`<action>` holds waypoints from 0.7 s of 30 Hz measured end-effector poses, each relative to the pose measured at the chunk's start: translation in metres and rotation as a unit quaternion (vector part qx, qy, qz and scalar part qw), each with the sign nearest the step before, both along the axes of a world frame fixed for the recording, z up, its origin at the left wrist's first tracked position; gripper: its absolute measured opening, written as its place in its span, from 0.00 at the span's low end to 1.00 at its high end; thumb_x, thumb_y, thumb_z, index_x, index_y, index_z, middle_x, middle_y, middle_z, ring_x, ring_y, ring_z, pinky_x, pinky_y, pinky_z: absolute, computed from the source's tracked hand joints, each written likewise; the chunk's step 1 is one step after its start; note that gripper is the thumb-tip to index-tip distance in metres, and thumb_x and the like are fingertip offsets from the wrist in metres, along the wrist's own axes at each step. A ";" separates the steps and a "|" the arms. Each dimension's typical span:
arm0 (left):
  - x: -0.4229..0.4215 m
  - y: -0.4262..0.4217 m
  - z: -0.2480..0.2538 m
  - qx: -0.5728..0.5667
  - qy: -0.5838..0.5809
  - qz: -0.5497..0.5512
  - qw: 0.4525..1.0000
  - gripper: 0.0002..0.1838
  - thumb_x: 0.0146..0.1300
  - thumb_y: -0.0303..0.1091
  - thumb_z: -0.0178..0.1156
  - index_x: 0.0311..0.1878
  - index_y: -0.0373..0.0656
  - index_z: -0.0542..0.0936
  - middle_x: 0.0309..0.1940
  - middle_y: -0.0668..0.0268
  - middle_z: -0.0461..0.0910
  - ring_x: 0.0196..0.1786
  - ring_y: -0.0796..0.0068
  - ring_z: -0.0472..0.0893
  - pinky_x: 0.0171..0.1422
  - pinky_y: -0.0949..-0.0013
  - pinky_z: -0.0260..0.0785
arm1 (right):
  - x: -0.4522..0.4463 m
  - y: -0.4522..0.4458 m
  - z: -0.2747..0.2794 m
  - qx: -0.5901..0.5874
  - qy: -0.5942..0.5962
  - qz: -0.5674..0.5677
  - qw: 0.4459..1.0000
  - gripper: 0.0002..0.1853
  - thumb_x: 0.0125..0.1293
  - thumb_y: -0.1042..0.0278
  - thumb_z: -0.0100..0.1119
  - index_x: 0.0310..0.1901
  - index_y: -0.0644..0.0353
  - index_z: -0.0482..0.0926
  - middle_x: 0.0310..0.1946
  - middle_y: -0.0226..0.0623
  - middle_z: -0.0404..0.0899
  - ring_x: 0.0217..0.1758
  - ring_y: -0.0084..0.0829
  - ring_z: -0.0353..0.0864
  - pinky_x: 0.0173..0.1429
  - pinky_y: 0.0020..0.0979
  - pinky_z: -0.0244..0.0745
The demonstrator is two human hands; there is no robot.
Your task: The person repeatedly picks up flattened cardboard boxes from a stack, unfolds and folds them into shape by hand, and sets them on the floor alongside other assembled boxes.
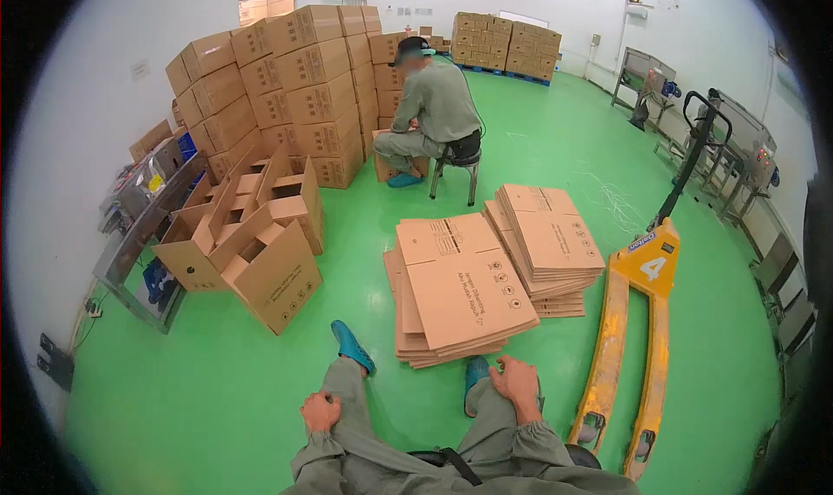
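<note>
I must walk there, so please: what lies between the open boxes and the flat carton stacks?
Green floor, with a blue shoe at the near end; the head view shows this.

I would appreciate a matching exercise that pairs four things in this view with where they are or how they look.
Column one:
1. Pallet truck
2. Flattened cartons
3. Stool
4. Left hand

Column two:
A. Under the seated co-worker
B. Resting on a leg
C. Yellow, marked with a 4
D. Piled on the green floor

Pairs: 1-C, 2-D, 3-A, 4-B
</note>
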State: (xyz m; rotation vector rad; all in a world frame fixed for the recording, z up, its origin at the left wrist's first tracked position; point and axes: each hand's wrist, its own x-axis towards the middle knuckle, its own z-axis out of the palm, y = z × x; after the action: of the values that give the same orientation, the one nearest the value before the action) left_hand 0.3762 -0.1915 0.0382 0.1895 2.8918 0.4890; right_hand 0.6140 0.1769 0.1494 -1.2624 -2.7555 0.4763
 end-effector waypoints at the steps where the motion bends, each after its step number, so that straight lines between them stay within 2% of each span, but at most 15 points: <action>1: 0.000 0.000 0.000 -0.002 -0.004 -0.002 1.000 0.20 0.52 0.49 0.59 0.43 0.48 0.85 0.44 0.58 0.82 0.50 0.56 0.79 0.56 0.50 0.67 | 0.000 0.000 0.001 -0.007 0.001 -0.001 1.000 0.20 0.61 0.48 0.58 0.48 0.52 0.82 0.40 0.40 0.85 0.46 0.42 0.83 0.55 0.47 0.67; 12: 0.001 -0.002 0.000 0.017 0.001 -0.013 1.000 0.20 0.53 0.49 0.59 0.43 0.47 0.85 0.43 0.58 0.83 0.50 0.55 0.79 0.55 0.50 0.69 | 0.001 -0.001 0.000 0.005 0.010 -0.001 1.000 0.19 0.61 0.49 0.59 0.48 0.53 0.82 0.41 0.39 0.85 0.46 0.42 0.82 0.54 0.47 0.67; 14: 0.002 -0.002 -0.002 0.019 0.057 -0.018 0.998 0.19 0.51 0.49 0.60 0.41 0.48 0.86 0.38 0.55 0.85 0.44 0.52 0.83 0.52 0.51 0.72 | 0.001 -0.001 0.000 0.004 0.007 -0.004 1.000 0.19 0.61 0.49 0.59 0.48 0.52 0.82 0.41 0.39 0.85 0.46 0.42 0.82 0.54 0.47 0.67; 21: 0.003 -0.001 0.004 0.003 0.045 -0.013 0.999 0.20 0.51 0.49 0.60 0.42 0.48 0.86 0.41 0.55 0.84 0.46 0.52 0.82 0.52 0.50 0.72 | 0.002 -0.001 0.001 0.006 0.007 0.001 1.000 0.19 0.61 0.49 0.59 0.48 0.52 0.82 0.42 0.40 0.85 0.46 0.42 0.83 0.54 0.47 0.67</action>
State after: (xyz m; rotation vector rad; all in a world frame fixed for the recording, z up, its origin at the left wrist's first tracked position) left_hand 0.3792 -0.1921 0.0419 0.2554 2.9715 0.4965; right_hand 0.6158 0.1763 0.1500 -1.2491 -2.7436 0.4651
